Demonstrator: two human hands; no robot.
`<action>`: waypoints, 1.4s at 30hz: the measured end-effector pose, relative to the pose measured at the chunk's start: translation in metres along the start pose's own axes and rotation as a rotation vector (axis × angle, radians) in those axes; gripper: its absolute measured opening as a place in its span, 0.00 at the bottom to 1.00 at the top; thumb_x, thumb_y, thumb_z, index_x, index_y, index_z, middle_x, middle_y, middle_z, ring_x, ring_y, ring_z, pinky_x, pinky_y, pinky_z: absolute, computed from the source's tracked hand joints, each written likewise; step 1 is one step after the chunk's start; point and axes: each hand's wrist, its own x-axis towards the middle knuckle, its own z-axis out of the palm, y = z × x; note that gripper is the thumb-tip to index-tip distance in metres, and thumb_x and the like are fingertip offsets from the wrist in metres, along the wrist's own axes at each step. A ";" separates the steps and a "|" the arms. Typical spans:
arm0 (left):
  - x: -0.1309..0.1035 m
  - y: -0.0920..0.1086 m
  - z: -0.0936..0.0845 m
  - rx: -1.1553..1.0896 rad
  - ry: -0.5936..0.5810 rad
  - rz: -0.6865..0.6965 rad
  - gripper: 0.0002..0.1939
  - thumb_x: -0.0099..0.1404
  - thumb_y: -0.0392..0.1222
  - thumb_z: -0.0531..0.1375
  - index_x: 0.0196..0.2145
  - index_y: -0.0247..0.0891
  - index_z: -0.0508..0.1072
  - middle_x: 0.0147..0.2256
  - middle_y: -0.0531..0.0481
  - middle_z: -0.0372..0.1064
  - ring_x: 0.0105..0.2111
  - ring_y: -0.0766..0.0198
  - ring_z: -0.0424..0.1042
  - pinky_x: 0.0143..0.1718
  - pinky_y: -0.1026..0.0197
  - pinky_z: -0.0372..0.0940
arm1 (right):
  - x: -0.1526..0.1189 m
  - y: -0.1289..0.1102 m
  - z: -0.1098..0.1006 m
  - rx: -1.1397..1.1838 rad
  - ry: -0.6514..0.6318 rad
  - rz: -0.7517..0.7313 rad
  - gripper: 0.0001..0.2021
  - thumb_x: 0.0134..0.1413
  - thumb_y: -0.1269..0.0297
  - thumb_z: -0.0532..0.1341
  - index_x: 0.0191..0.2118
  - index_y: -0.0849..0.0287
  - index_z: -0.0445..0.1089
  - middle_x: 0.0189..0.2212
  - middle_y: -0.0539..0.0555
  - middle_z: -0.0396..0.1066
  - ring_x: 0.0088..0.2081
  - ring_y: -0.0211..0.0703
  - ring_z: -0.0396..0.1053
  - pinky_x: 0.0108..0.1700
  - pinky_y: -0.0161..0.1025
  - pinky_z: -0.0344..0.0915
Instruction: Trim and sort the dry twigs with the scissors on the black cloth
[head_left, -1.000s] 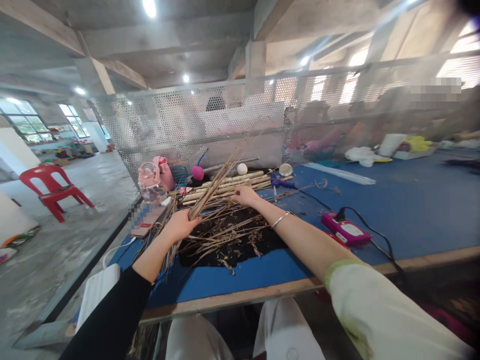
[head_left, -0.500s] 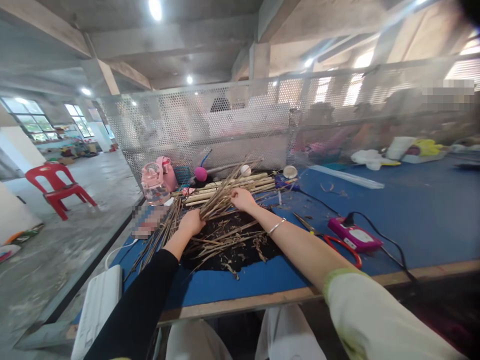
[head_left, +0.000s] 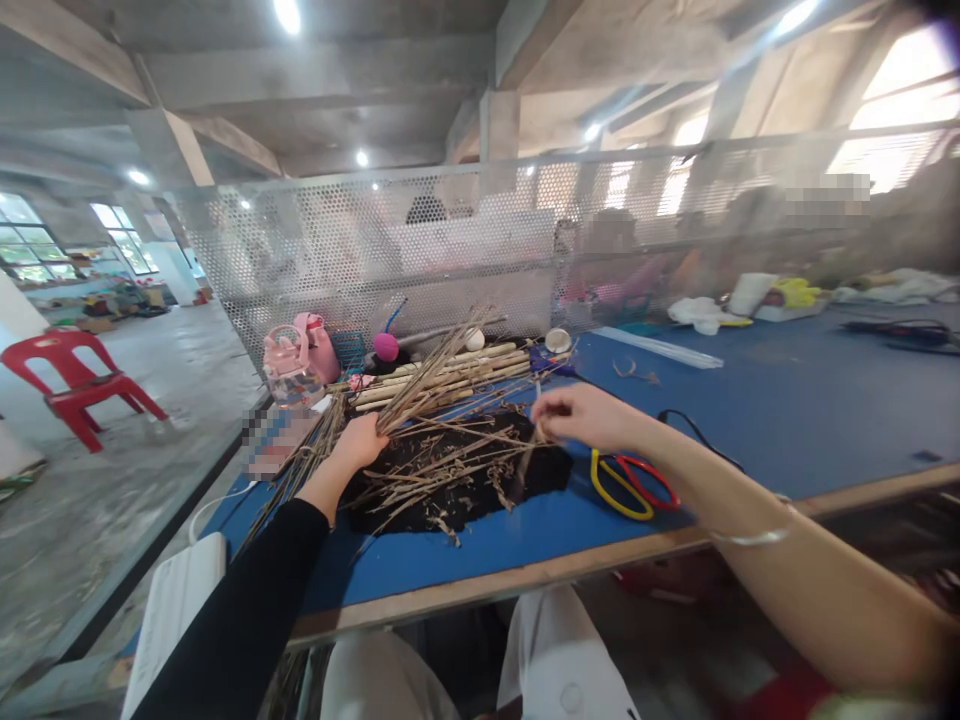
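My left hand (head_left: 363,440) is closed around the lower end of a bundle of thin dry stalks (head_left: 435,372), which slants up and away to the right. Over the right end of a black cloth (head_left: 551,478) hovers my right hand (head_left: 574,415), its fingers curled together. Just below those fingers is a blurred brownish streak; whether they grip it I cannot tell. Loose dry stalks (head_left: 442,462) and crumbled leaf bits lie across the cloth. Scissors with red and yellow handles (head_left: 609,497) rest beside it, partly under my right forearm.
Thicker pale sticks (head_left: 450,377) lie behind the cloth, before a perforated metal screen (head_left: 360,240). A pink-topped clear bottle (head_left: 292,372) and a phone stand left. A white power strip (head_left: 176,620) sits at the left edge. Clear plastic strips (head_left: 660,346) lie right.
My right hand has moved off the stalk bundle, right and toward me, over the cloth's right end. My left hand still grips the bundle. The view has turned slightly right.
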 end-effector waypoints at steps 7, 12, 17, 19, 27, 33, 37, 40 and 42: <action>0.002 0.006 -0.014 0.007 -0.012 0.033 0.16 0.57 0.43 0.57 0.43 0.33 0.69 0.44 0.38 0.72 0.46 0.52 0.70 0.45 0.60 0.62 | -0.098 -0.017 0.030 -0.032 -0.433 -0.026 0.15 0.43 0.72 0.53 0.33 0.51 0.74 0.28 0.50 0.74 0.29 0.38 0.69 0.29 0.31 0.59; 0.000 0.009 -0.017 0.001 -0.049 0.017 0.16 0.55 0.44 0.58 0.40 0.34 0.70 0.42 0.39 0.73 0.44 0.52 0.71 0.43 0.60 0.63 | -0.111 -0.034 0.047 -0.162 -0.579 0.049 0.11 0.38 0.73 0.58 0.24 0.49 0.75 0.22 0.52 0.73 0.26 0.42 0.69 0.26 0.34 0.56; -0.005 0.011 -0.020 -0.029 -0.073 0.014 0.14 0.55 0.44 0.58 0.39 0.35 0.70 0.39 0.41 0.74 0.42 0.54 0.72 0.40 0.61 0.64 | -0.058 -0.036 0.043 -0.124 -0.297 -0.178 0.11 0.50 0.61 0.57 0.38 0.51 0.74 0.33 0.53 0.76 0.35 0.43 0.71 0.35 0.34 0.60; -0.007 0.013 -0.022 -0.047 -0.076 0.019 0.15 0.53 0.43 0.59 0.38 0.35 0.70 0.39 0.40 0.74 0.41 0.54 0.72 0.40 0.61 0.64 | -0.021 -0.031 0.049 -0.202 -0.116 -0.160 0.13 0.54 0.60 0.55 0.43 0.53 0.72 0.38 0.53 0.75 0.39 0.43 0.71 0.39 0.34 0.61; -0.027 0.014 -0.036 -0.234 -0.071 -0.033 0.11 0.49 0.41 0.60 0.31 0.34 0.71 0.34 0.39 0.74 0.39 0.50 0.72 0.39 0.57 0.64 | 0.069 -0.018 0.083 -0.433 -0.001 0.017 0.10 0.53 0.66 0.56 0.37 0.55 0.75 0.38 0.57 0.75 0.42 0.47 0.71 0.40 0.36 0.63; -0.037 0.011 -0.042 -0.622 -0.279 -0.052 0.05 0.49 0.39 0.59 0.26 0.36 0.69 0.25 0.49 0.73 0.28 0.59 0.73 0.30 0.62 0.66 | 0.054 -0.021 0.064 -0.486 0.044 0.041 0.13 0.52 0.68 0.55 0.39 0.51 0.75 0.40 0.55 0.75 0.43 0.47 0.70 0.41 0.37 0.62; -0.037 0.016 -0.044 -0.858 -0.355 -0.059 0.07 0.47 0.40 0.62 0.25 0.36 0.68 0.24 0.50 0.73 0.27 0.62 0.73 0.32 0.62 0.67 | 0.045 -0.016 0.041 -0.540 0.115 0.141 0.14 0.49 0.72 0.55 0.37 0.57 0.76 0.37 0.61 0.75 0.41 0.50 0.70 0.40 0.39 0.62; -0.037 0.019 -0.044 -0.982 -0.387 -0.077 0.10 0.45 0.40 0.65 0.25 0.35 0.67 0.23 0.50 0.72 0.25 0.63 0.72 0.31 0.62 0.67 | 0.044 -0.018 0.027 -0.571 0.182 0.150 0.14 0.49 0.72 0.54 0.36 0.62 0.76 0.36 0.65 0.74 0.41 0.53 0.69 0.39 0.41 0.61; -0.036 0.021 -0.043 -1.052 -0.413 -0.085 0.12 0.44 0.40 0.66 0.25 0.35 0.67 0.23 0.49 0.72 0.24 0.63 0.72 0.30 0.62 0.66 | 0.048 -0.027 0.027 -0.577 0.187 0.057 0.12 0.49 0.72 0.55 0.34 0.61 0.76 0.36 0.62 0.74 0.43 0.52 0.68 0.40 0.41 0.59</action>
